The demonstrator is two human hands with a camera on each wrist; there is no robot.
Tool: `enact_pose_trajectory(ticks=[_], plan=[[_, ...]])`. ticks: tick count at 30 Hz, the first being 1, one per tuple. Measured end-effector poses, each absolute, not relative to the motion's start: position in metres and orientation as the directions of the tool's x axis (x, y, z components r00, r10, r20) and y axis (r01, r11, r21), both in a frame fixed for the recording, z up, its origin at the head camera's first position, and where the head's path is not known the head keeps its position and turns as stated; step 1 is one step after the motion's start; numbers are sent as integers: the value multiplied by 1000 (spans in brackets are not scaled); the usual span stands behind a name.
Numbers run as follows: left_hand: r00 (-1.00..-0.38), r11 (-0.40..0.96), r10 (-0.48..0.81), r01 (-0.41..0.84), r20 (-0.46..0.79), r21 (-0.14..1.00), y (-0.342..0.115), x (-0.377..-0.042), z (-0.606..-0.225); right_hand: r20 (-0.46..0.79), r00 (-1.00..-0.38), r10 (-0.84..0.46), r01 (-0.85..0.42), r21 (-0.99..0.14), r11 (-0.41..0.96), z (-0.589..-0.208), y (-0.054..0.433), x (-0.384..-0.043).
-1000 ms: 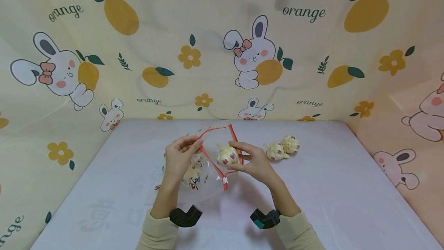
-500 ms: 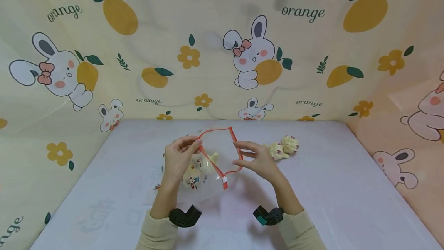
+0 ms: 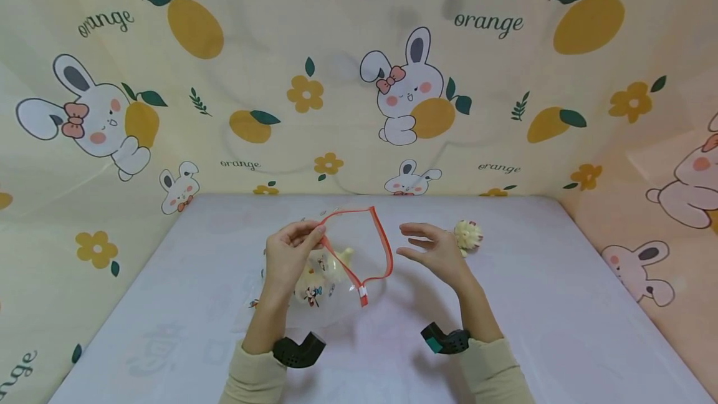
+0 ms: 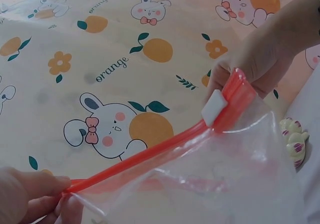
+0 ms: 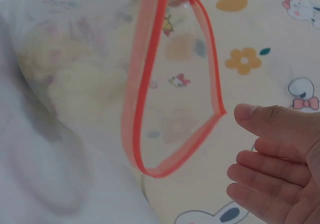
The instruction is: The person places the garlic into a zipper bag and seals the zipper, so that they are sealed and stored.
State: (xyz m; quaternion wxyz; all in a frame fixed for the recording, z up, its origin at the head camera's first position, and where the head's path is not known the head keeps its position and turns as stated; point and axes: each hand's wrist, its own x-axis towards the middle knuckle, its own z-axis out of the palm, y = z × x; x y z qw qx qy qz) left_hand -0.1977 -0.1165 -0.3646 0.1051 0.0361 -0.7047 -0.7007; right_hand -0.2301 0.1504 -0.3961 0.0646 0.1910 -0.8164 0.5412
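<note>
My left hand point(image 3: 287, 259) pinches the red-edged rim of a clear zip bag point(image 3: 389, 254), whose mouth gapes toward the right. Garlic bulbs point(image 3: 310, 282) show through the film low in the bag, partly behind the left hand and the bag's printed figures. A white slider point(image 4: 215, 107) sits at one end of the red zip. My right hand point(image 3: 434, 253) is just right of the mouth, apart from it, thumb and fingers spread and holding nothing. Beyond it on the table lies a garlic bulb point(image 3: 468, 235); the bulb beside it is mostly hidden by the hand.
A white-covered table point(image 3: 561, 317) lies under both hands. Behind it rises a cloth backdrop point(image 3: 348, 30) printed with rabbits and oranges, continuing along both sides. Each wrist wears a black camera mount point(image 3: 300, 350).
The garlic bulb that the right hand held at the bag's mouth was let go and is now inside. The empty right hand has moved right, off the rim; the left hand keeps its place.
</note>
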Motion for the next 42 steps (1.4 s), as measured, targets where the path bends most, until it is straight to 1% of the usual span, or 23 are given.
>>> enact_pose_trajectory(ticks=[5,10,22,26,31,42], plan=[[-975,18,-197,100,102,995,-117,-198,-365,261,-942,-212,-326,-865,382,-397,158,-232],[-974,21,-196,108,110,994,-117,-197,-364,236,-952,-197,-298,-863,408,-399,165,-234],[-976,11,-197,87,87,996,-116,-197,-364,271,-959,-79,-274,-821,500,-407,185,-242],[-976,9,-198,89,89,996,-116,-197,-363,264,-964,-42,-247,-822,513,-411,189,-244],[-976,12,-196,96,97,995,-116,-197,-364,283,-959,-9,-246,-816,524,-415,194,-247],[-976,29,-194,93,97,995,-117,-196,-364,272,-961,54,-208,-836,508,-422,207,-250]])
